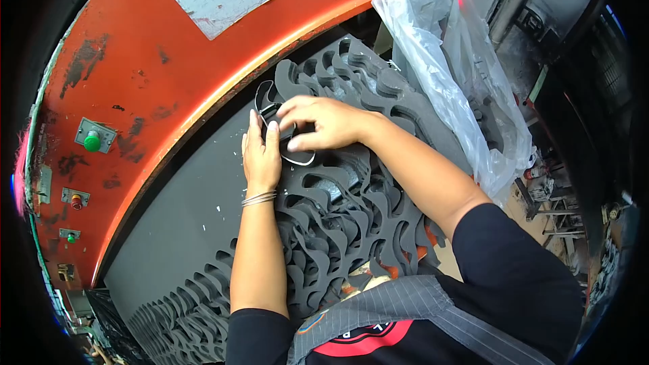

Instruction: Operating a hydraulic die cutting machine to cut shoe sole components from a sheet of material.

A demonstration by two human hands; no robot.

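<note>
A thin-walled, curved metal cutting die (265, 89) stands on dark grey foam sheet, its lower edge showing as a bright line below my right hand. My left hand (261, 159) is upright at the die's left side, the fingers stretched along it and the thumb across from them, gripping its wall. From the right, my right hand (326, 122) reaches over the die with bent fingers at its rim and the thumb lower down. The hands hide much of the die's middle. Layered grey foam (399, 111) with curved cut-outs lies beside and beyond the hands.
An orange machine body (135, 74) with green and red buttons arches over the left side. Flat grey foam sheet (182, 196) extends beneath it. Wavy foam offcuts (324, 236) pile up near me. A clear plastic bag (449, 61) holding grey pieces hangs at the far right.
</note>
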